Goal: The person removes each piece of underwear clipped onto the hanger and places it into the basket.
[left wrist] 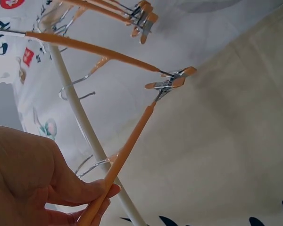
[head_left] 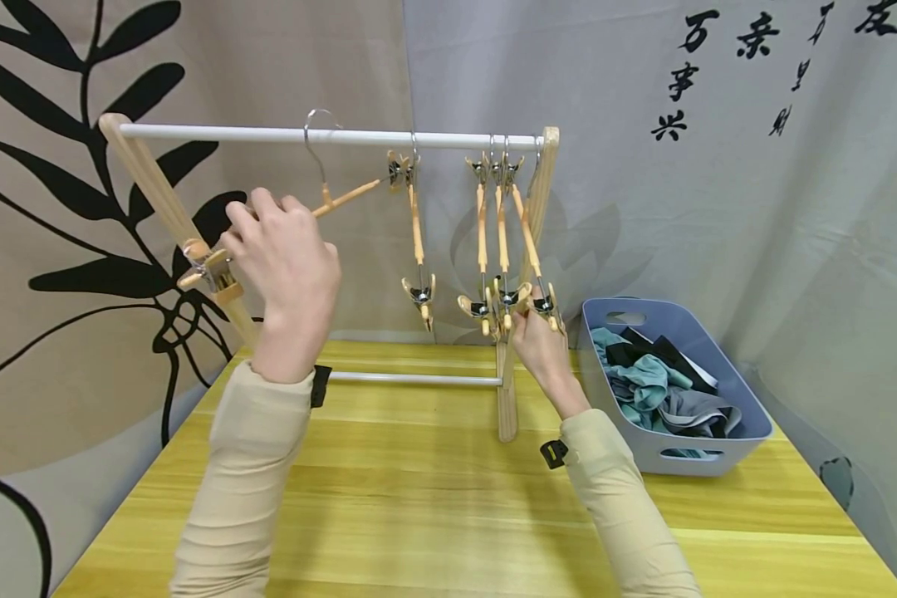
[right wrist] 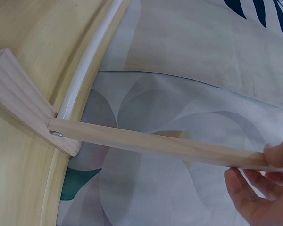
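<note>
A small wooden rack (head_left: pixel 149 191) with a white top rod (head_left: pixel 232 132) stands on the yellow table (head_left: pixel 419 498). My left hand (head_left: pixel 280 241) grips a wooden clip hanger (head_left: pixel 351 195) that tilts up to the right, its wire hook over the rod. In the left wrist view my thumb and fingers (left wrist: pixel 92 195) pinch that hanger's orange bar (left wrist: pixel 127 146). Several more clip hangers (head_left: pixel 493 241) hang steeply near the rack's right post. My right hand (head_left: pixel 532 320) reaches up and pinches the lower clip (head_left: pixel 546 306) of the rightmost one. The right wrist view shows curled fingers (right wrist: pixel 254 193) beside the rack's leg (right wrist: pixel 155 143).
A blue-grey basket (head_left: pixel 755 423) with teal, black and grey clothes (head_left: pixel 661 382) sits on the table right of the rack. The rack's lower white rail (head_left: pixel 411 379) runs between its legs. Printed cloth hangs behind and at both sides.
</note>
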A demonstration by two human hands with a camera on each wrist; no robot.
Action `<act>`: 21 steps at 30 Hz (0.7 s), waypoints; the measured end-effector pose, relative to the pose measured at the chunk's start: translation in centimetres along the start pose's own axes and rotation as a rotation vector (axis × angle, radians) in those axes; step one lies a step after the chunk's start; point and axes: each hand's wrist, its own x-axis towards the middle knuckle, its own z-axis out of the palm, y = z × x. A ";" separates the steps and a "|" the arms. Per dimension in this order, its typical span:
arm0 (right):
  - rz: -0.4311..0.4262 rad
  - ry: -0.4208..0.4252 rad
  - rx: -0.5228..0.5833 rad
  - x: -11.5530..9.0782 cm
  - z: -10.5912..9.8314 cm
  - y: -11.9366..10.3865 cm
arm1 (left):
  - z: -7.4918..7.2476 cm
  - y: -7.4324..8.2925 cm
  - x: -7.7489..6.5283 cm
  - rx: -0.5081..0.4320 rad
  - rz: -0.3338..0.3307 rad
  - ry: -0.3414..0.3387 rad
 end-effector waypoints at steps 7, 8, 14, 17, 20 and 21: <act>-0.012 0.028 -0.005 0.0 0.1 0.0 | 0.3 0.4 -0.5 0.013 0.009 -0.026; -0.015 0.033 -0.007 0.0 0.1 0.0 | 0.4 0.5 -0.6 0.012 0.012 -0.029; -0.005 0.008 -0.009 0.1 0.1 0.0 | 0.8 0.9 -1.0 0.014 0.043 -0.015; 0.015 -0.021 -0.004 0.0 0.2 0.0 | 1.2 1.0 -1.3 0.009 0.054 0.003; -0.002 0.016 -0.011 0.0 0.3 0.1 | 1.6 1.0 -1.6 -0.002 0.065 0.031; -0.005 0.021 -0.009 0.0 0.3 0.1 | 1.7 1.0 -1.7 -0.006 0.069 0.044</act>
